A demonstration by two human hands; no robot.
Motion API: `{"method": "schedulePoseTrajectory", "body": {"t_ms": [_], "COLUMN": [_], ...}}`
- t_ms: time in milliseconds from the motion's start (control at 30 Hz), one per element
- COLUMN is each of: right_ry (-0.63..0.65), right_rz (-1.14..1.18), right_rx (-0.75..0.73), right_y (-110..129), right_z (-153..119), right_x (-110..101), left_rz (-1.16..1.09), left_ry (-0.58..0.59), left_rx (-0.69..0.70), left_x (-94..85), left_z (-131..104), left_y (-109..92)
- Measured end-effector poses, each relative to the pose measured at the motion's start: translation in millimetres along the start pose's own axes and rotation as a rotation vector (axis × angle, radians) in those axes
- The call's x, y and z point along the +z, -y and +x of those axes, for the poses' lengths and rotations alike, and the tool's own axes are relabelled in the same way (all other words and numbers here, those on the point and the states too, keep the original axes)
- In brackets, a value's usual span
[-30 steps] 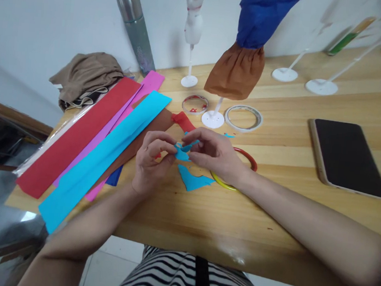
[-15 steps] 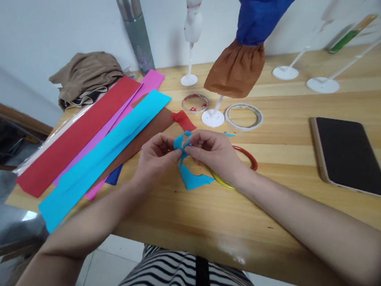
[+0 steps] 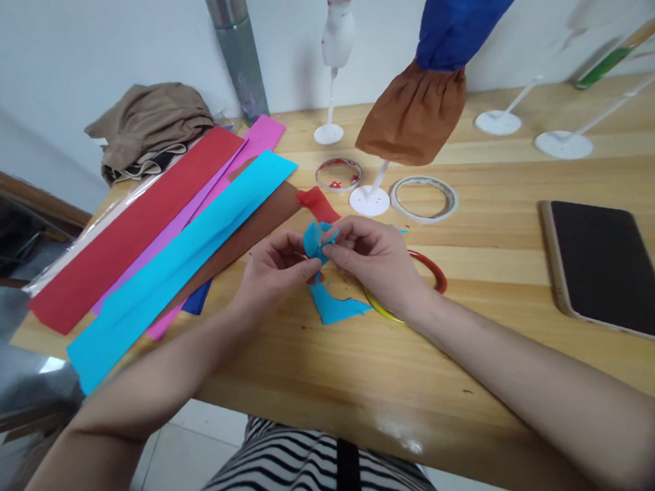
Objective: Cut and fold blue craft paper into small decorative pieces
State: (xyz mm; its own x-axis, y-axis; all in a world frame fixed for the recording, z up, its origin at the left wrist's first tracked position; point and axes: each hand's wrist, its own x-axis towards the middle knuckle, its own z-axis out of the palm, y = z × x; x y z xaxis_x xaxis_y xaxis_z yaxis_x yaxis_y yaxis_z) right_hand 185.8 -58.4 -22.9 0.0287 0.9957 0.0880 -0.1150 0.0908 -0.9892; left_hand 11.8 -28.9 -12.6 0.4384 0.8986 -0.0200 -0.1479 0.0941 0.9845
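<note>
Broadly, a pale wooden table against a white wall, crowded along its far and left sides. Left of centre, long paper strips fanned side by side: red strip, pink strip, bright blue strip, with a brown strip tucked under the blue. Beyond them, a heap of tan cloth and a leaning steel flask. At right, a dark tablet lying flat. Near the back, a small white mannequin on a stand, then another stand dressed in blue and brown fabric. Two tape rolls close to the stand bases: clear tape roll and white tape roll. Behind the right wrist, a red ring touching a yellow ring, both partly hidden. Just below the hands, a cut blue scrap flat on the wood; just above, a red scrap. At the middle, left hand and right hand meeting above the table, thumb and forefinger of each pressed together, pinching a small crumpled blue paper piece held between them, clear of the tabletop.
</note>
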Motion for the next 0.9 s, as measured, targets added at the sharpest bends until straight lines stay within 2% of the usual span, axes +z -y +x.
{"method": "schedulePoseTrajectory", "body": {"t_ms": [167, 367, 567, 800, 900], "right_ry": [-0.004, 0.003, 0.038, 0.066, 0.099], "right_rz": [-0.054, -0.272, -0.344, -0.332, -0.346], "right_rx": [-0.111, -0.261, -0.500, -0.587, -0.576], "right_y": [-3, 0, -5, -5, -4], "right_z": [-2, -10, -11, -9, -10], "right_x": [0, -1, -4, -5, -6], "left_rz": [0.048, 0.120, 0.106, 0.121, 0.144], "left_ry": [-0.067, -0.090, -0.002, 0.057, 0.040], "left_rx": [0.085, 0.193, 0.241, 0.387, 0.412], "left_x": [-2.3, -9.2, -13.5, -15.0, -16.4], "left_z": [2, 7, 8, 8, 8], "left_y": [4, 9, 11, 12, 13]}}
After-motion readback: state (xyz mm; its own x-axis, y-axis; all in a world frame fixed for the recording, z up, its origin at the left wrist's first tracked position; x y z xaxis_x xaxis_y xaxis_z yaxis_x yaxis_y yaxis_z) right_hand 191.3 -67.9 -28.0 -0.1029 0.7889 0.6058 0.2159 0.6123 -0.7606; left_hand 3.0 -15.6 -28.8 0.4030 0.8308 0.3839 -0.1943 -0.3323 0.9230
